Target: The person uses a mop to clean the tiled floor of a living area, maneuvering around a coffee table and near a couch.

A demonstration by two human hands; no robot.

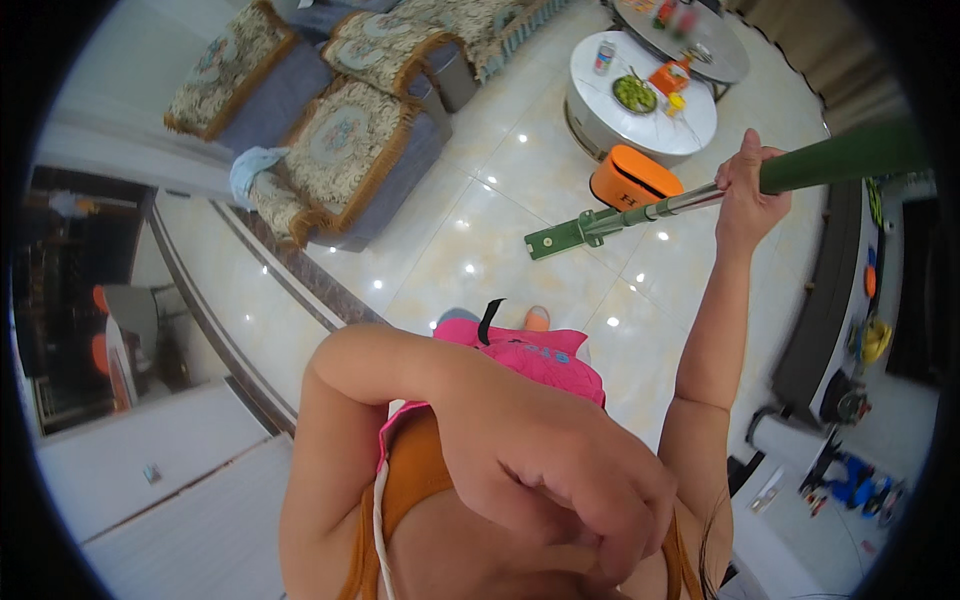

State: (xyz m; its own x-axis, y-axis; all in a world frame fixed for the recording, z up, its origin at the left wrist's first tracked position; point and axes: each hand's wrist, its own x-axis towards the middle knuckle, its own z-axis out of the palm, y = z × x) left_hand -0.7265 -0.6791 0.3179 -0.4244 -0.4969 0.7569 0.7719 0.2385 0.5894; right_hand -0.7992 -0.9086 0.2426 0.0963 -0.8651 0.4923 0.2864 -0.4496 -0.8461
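My right hand (750,191) grips the pole of a green floor-cleaning tool (840,159), out to the right with the thumb along it. The tool's metal shaft slants down to a flat green head (555,238) over the tiled floor. Close below the camera is my left hand (570,472), its fingers curled near my chin; whether it holds anything is hidden. Beneath that forearm show a pink apron (551,367) and a black strap (489,321). An orange box with a black band (634,178) stands just behind the tool's shaft.
A round white table (592,90) holds a bottle (604,57), a plate of green fruit (634,94) and an orange packet (670,77). Sofas with patterned covers (345,139) line the upper left, beside a grey bin (454,79). A dark low cabinet (806,322) runs along the right.
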